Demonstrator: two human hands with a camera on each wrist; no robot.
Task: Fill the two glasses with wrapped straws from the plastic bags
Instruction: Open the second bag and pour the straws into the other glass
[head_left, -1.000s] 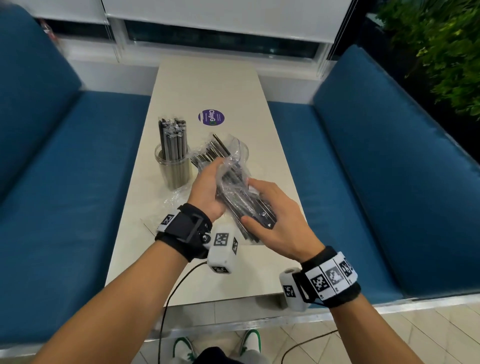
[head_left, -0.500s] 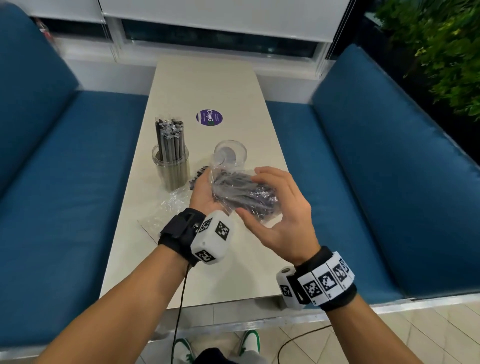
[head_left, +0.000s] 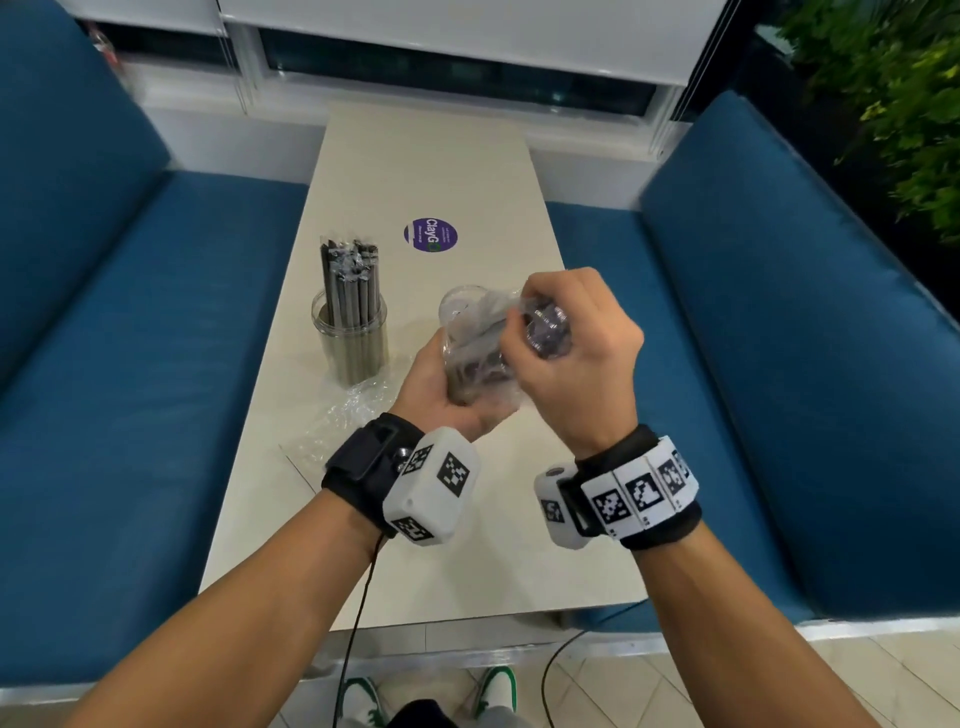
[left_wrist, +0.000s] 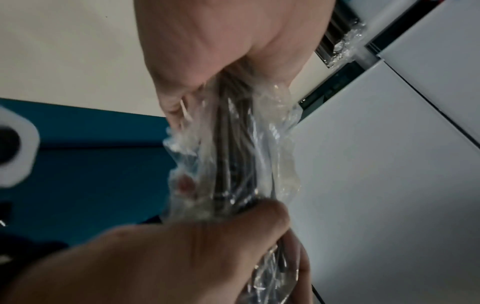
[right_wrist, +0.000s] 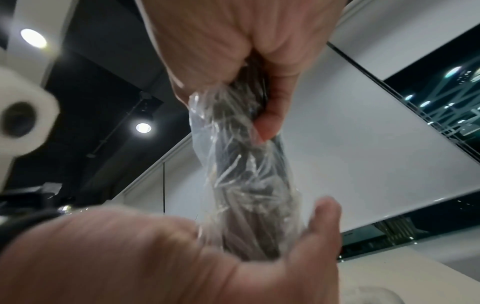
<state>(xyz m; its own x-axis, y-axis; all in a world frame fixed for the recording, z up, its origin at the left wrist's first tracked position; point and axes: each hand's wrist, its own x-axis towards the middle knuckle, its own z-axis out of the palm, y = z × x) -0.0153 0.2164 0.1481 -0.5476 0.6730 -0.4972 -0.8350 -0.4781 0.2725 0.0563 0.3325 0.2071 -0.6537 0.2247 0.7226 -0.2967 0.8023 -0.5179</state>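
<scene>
Above the empty glass (head_left: 470, 312), mid-worktop, left hand (head_left: 441, 387) and right hand (head_left: 566, 343) grip the upended bag of straws (head_left: 480, 358); loose plastic may snag, spilling straws beside the rim

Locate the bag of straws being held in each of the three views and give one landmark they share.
Head: bag of straws at centre, between both hands above the table.
Left wrist: runs down the middle.
Right wrist: upright at centre.
Shared landmark: the right hand gripping the bag's top end.
</scene>
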